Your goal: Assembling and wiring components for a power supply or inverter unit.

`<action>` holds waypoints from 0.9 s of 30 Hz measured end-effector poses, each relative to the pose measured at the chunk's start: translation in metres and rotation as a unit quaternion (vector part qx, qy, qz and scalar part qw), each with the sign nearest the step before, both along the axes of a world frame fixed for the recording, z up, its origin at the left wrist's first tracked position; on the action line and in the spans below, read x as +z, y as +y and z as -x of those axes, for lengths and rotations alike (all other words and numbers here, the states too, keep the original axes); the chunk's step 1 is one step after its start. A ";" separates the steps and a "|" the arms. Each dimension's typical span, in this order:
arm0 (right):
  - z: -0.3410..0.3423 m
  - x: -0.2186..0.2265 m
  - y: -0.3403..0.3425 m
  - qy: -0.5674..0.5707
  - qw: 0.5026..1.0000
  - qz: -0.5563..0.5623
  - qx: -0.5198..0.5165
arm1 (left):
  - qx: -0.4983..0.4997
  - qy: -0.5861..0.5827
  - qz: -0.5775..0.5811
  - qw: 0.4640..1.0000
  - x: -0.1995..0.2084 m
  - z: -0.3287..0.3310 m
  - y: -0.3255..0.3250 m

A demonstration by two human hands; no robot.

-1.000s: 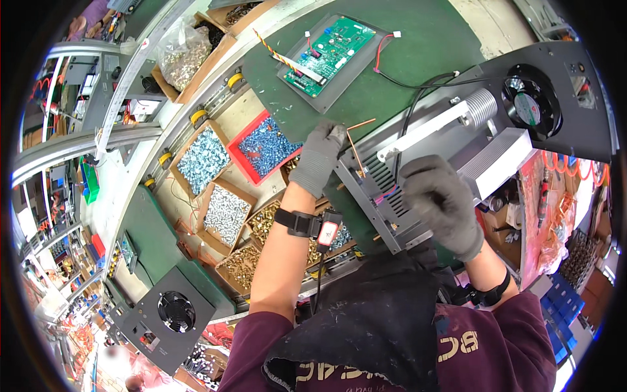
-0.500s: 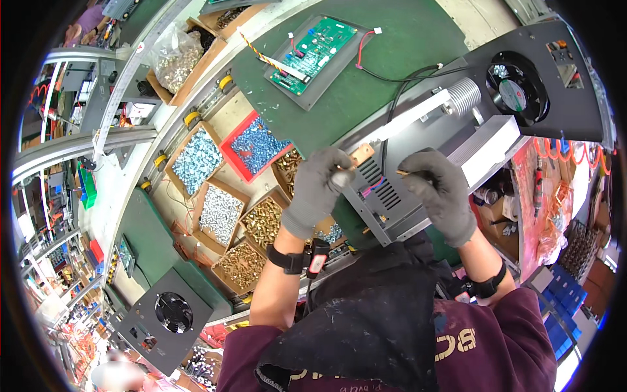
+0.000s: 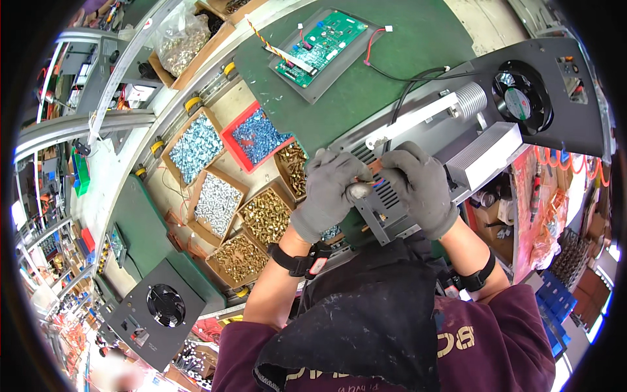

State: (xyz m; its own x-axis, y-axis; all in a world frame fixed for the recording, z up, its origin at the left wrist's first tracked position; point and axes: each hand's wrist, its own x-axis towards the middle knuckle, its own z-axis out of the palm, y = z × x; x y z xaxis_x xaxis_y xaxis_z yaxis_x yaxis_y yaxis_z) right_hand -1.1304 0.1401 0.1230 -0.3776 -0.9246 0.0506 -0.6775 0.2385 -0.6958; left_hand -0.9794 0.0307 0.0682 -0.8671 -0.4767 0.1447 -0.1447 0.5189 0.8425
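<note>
1. Standing at eight o'clock from the hands, a dark fan panel (image 3: 176, 345) leans well apart from the work.
2. Round toward nine o'clock sit a red tray (image 3: 234, 151) of blue fasteners (image 3: 262, 136) and, nearer, loose brass fittings (image 3: 266, 212).
3. The left hand (image 3: 332, 189), gloved in grey, is pinched narrow, thumb and finger on a copper-coloured piece (image 3: 375, 168).
4. At eleven o'clock a green circuit board (image 3: 324, 47) rests on the green bench (image 3: 418, 39).
5. That copper-coloured piece lies between the two hands, above the slotted end of the grey chassis (image 3: 458, 135). I'd judge the step as fingertip work on this small part; the next move calls for steady fingers and careful lining-up.
6. The right hand (image 3: 418, 189), also gloved, has its fingers curled in beside the piece; they hide their own tips, so I can't tell whether they grip it or merely touch.
7. At three o'clock is a finned metal block (image 3: 484, 157); at two, a round fan (image 3: 521, 99).
</note>
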 end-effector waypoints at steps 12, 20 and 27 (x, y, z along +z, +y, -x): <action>0.003 -0.006 0.002 -0.305 0.946 -0.071 -0.083 | 0.048 -0.020 0.058 0.997 0.011 0.001 0.008; 0.003 -0.014 0.009 -0.314 0.946 -0.059 -0.060 | 0.183 -0.110 0.201 0.956 0.035 0.017 0.029; 0.007 -0.014 0.012 -0.286 0.957 -0.048 -0.023 | 0.159 -0.256 0.107 0.947 0.038 0.020 0.026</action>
State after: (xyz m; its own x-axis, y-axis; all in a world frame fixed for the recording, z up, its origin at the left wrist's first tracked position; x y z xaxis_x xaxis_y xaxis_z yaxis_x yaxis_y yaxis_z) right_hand -1.1372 0.1525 0.1087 -0.3587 -0.8966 -0.2597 -0.1804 0.3396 -0.9231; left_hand -0.9998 0.0569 0.1059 -0.6665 -0.7335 -0.1332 -0.6843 0.5312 0.4996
